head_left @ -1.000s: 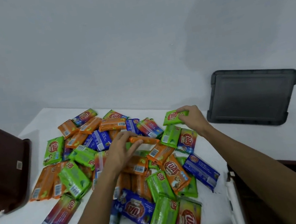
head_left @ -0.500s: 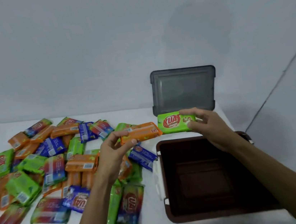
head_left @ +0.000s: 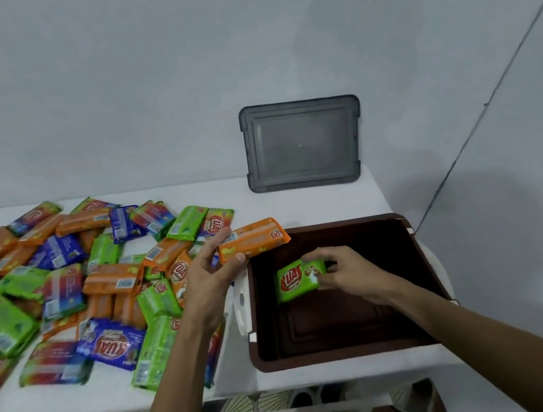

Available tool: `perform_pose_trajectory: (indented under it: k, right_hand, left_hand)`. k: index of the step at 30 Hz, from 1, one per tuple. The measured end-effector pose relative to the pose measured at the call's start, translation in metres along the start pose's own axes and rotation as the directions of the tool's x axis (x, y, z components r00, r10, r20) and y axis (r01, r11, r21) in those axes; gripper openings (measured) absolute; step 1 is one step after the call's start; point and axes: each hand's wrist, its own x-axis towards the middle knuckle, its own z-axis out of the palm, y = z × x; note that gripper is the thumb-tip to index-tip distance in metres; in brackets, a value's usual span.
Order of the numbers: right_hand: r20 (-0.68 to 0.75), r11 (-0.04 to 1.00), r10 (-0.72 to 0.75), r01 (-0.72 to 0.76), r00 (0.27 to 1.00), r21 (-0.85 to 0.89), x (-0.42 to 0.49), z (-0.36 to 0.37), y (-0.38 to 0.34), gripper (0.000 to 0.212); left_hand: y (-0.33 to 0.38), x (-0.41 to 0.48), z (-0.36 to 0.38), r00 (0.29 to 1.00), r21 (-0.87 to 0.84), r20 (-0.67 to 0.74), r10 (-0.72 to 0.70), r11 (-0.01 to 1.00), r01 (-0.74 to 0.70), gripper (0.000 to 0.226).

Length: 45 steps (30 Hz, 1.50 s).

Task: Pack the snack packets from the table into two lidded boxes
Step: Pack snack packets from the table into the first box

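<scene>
Snack packets look light and slippery, so my left fingers pinch the orange packet by its end, my right fingers clasp the green packet.

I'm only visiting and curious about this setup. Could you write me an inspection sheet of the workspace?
Surface: white table, partly bare.
Job's things: open brown box, its visible floor bare; grey lid propped against the wall; snack packets piled left of the box.
Clutter: nothing seen.
Hands: left hand holds an orange packet over the box's rim; right hand holds a green packet inside the box.
Cables: nothing seen.
Surroundings: pale wall; patterned floor below.
</scene>
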Motion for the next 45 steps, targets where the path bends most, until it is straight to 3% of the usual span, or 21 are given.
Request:
perform_pose_trajectory:
  k: [3, 6, 11, 13, 16, 18, 20, 23, 26, 28, 30, 33, 38, 40, 45]
  right_hand:
    - [-0.019, 0.968, 0.011, -0.016, 1.000, -0.251, 0.016, 0.011, 0.008, 0.042]
    - [-0.048, 0.864, -0.034, 0.005, 0.998, -0.503, 0.018, 0.016, 0.011, 0.042]
    - [-0.035, 0.742, -0.037, 0.004, 0.999, -0.670, 0.017, 0.015, 0.009, 0.038]
    - [-0.127, 0.744, -0.124, 0.008, 0.984, -0.669, 0.009, 0.009, -0.001, 0.028]
    - [-0.307, 0.911, -0.278, 0.148, 0.910, -0.386, -0.008, 0.001, -0.021, 0.020]
    - [-0.256, 0.961, -0.274, 0.257, 0.927, -0.098, -0.016, 0.000, -0.037, 0.025]
    - [-0.160, 0.957, -0.275, 0.287, 0.948, 0.053, -0.021, 0.006, -0.046, 0.028]
    - [-0.097, 0.913, -0.232, 0.251, 0.968, 0.323, -0.028, 0.013, -0.054, 0.032]
    - [-0.042, 0.744, -0.200, 0.180, 0.979, 0.644, -0.031, 0.011, -0.053, 0.040]
    - [-0.064, 0.674, -0.177, 0.168, 0.982, 0.719, -0.032, 0.009, -0.047, 0.042]
    - [-0.120, 0.677, -0.152, 0.192, 0.981, 0.711, -0.034, 0.005, -0.038, 0.045]
    - [-0.181, 0.743, -0.136, 0.221, 0.974, 0.631, -0.040, -0.007, -0.027, 0.045]
    - [-0.242, 0.950, -0.156, 0.213, 0.957, 0.229, -0.053, -0.030, -0.009, 0.020]
    - [-0.254, 0.980, -0.108, 0.146, 0.961, 0.132, -0.055, -0.038, -0.001, 0.021]
    - [-0.218, 0.989, 0.144, -0.145, 0.965, 0.010, -0.036, -0.045, 0.015, 0.030]
  left_hand:
    - [-0.001, 0.001, -0.003, 1.000, 0.016, 0.018, -0.006, 1.000, 0.006, 0.060]
    - [0.001, 0.001, -0.007, 0.999, 0.039, 0.033, 0.007, 0.999, -0.008, 0.058]
    - [0.004, 0.000, -0.009, 0.998, 0.118, 0.040, 0.039, 0.992, -0.044, 0.054]
    - [0.008, 0.000, -0.007, 0.995, 0.178, 0.050, 0.082, 0.980, -0.089, 0.054]
    - [0.018, -0.001, -0.005, 0.973, 0.334, 0.115, 0.198, 0.915, -0.226, 0.053]
    - [0.024, -0.001, 0.003, 0.936, 0.462, 0.214, 0.279, 0.816, -0.349, 0.053]
    - [0.030, -0.004, 0.019, 0.896, 0.519, 0.313, 0.315, 0.733, -0.439, 0.055]
    - [0.035, -0.006, 0.048, 0.835, 0.559, 0.421, 0.353, 0.624, -0.546, 0.071]
    - [0.032, -0.003, 0.073, 0.815, 0.537, 0.470, 0.338, 0.624, -0.568, 0.082]
    - [0.028, -0.003, 0.084, 0.807, 0.541, 0.495, 0.321, 0.613, -0.576, 0.079]
    - [0.024, -0.003, 0.086, 0.792, 0.568, 0.530, 0.304, 0.566, -0.598, 0.076]
    - [0.019, 0.002, 0.069, 0.765, 0.647, 0.547, 0.341, 0.407, -0.645, 0.060]
    - [-0.001, 0.009, 0.028, 0.794, 0.814, 0.441, 0.417, 0.185, -0.550, 0.036]
    - [-0.010, 0.010, 0.018, 0.813, 0.851, 0.407, 0.415, 0.150, -0.503, 0.035]
    - [-0.017, 0.012, 0.009, 0.828, 0.864, 0.366, 0.424, 0.175, -0.471, 0.031]
